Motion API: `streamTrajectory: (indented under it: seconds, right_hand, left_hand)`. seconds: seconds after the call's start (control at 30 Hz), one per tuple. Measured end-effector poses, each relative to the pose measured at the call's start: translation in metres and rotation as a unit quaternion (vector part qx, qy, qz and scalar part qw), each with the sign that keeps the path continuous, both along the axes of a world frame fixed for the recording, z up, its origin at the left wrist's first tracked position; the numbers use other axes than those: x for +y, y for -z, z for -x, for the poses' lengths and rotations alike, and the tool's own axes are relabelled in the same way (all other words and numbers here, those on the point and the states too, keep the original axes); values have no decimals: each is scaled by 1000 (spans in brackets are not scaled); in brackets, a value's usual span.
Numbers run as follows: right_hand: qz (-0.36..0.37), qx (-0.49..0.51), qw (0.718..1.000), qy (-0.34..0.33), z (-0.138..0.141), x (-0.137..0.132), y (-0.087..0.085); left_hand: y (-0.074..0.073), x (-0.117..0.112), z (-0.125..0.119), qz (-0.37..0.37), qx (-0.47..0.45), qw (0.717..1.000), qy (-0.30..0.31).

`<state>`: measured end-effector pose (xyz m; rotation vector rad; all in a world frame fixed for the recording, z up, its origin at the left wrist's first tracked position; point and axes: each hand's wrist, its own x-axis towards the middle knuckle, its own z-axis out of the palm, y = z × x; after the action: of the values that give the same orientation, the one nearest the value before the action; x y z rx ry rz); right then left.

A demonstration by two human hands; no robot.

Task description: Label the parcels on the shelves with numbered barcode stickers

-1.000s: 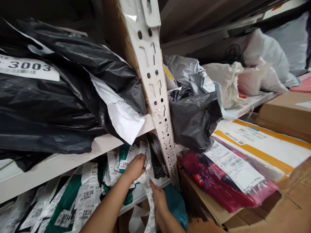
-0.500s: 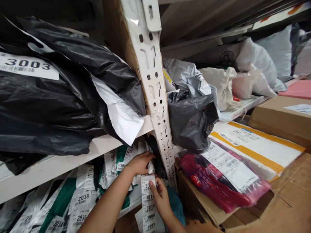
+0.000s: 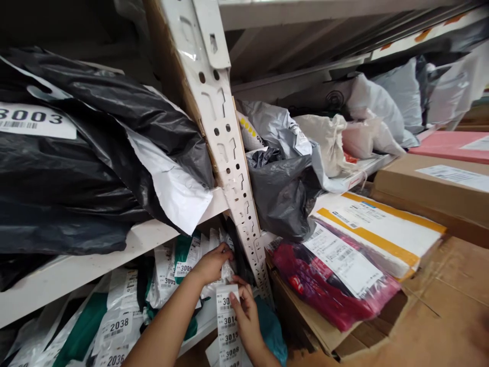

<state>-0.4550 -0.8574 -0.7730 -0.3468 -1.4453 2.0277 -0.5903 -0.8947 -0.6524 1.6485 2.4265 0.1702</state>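
A strip of white numbered stickers (image 3: 228,331) hangs from my right hand (image 3: 246,313), pinched between thumb and fingers. The printed numbers 3014, 3015 and 3008 can be read on it. Just above and to the left, my left hand (image 3: 214,264) is closed on a clear plastic package (image 3: 228,272) at the end of the lower shelf; its fingertips are partly hidden. Left of that hand, bagged packages stand in a row, one with a 3009 sticker (image 3: 184,269). A teal bag (image 3: 270,326) lies below, behind my right wrist.
A white perforated post (image 3: 239,188) rises beside my hands. Large black bags (image 3: 69,178) fill the upper left shelf (image 3: 153,237). To the right, a pink plastic parcel (image 3: 336,280) and a white-and-yellow envelope (image 3: 382,224) lie on cardboard; grey bags (image 3: 282,193) sit behind.
The view has shifted, so the shelves sit slightly further left. Both hands keep nearly the same positions on the strip and the package.
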Motion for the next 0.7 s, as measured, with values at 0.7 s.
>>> streamTrajectory:
  seconds: [0.7]
  right_hand:
    - [261, -38, 961, 81, 50, -10, 5]
  left_hand:
    - [-12, -11, -8, 31, 55, 998, 17]
